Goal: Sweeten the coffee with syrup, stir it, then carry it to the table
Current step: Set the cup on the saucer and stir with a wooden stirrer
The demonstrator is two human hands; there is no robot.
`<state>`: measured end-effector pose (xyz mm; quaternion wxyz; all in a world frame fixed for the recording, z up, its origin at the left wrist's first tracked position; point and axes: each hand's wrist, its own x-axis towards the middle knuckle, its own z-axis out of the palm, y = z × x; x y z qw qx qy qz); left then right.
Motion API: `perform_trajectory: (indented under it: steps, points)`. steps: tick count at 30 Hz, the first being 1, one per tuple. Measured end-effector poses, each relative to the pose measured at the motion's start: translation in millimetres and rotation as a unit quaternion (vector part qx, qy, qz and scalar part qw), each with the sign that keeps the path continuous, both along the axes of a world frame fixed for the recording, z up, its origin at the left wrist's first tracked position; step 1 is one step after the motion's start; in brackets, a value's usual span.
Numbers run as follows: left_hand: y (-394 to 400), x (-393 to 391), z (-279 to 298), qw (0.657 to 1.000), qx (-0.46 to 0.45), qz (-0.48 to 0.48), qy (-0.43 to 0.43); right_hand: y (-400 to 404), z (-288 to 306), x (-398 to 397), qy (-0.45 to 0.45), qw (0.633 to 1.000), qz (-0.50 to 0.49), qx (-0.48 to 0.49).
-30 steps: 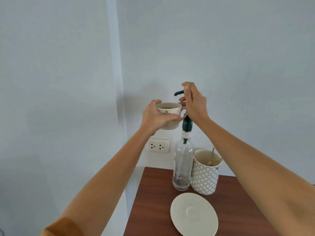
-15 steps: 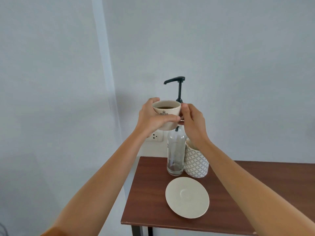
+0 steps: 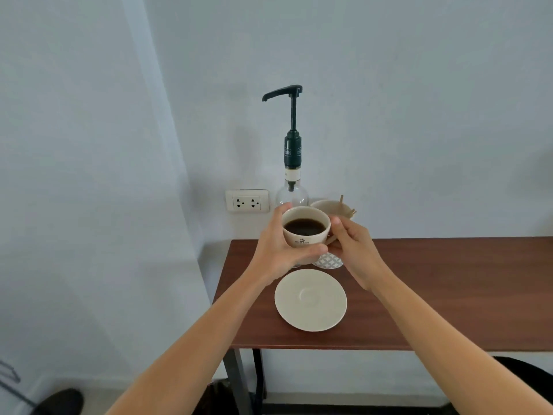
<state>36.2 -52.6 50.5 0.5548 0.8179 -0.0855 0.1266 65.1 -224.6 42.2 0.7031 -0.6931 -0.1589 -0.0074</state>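
A cream coffee cup full of dark coffee hangs in the air above the far edge of a cream saucer. My left hand wraps around the cup's left side and base. My right hand is at the cup's right side, fingers at the handle. Behind the cup stands a clear glass syrup bottle with a dark pump, its spout pointing left and plunger up. A patterned holder with wooden stir sticks stands to the right of the bottle, partly hidden by the cup and hands.
The brown wooden table stands against a pale wall, its left edge near the saucer. A white double socket sits on the wall left of the bottle. A dark shoe shows on the floor at lower left.
My right hand left the pump, which rose back up, and came down to the cup's handle. Both hands lowered the cup from beside the spout to just above the saucer.
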Motion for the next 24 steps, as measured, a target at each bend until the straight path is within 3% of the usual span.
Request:
perform_trajectory:
  steps: [9,24]
  points:
    - [-14,-5,-72,0.999,0.014,-0.034,0.040,-20,-68,-8,0.075,0.997,0.000,0.011]
    - [-13,-7,-112,0.998,0.025,-0.037,0.046,-20,-107,-6,0.097,0.995,0.009,0.000]
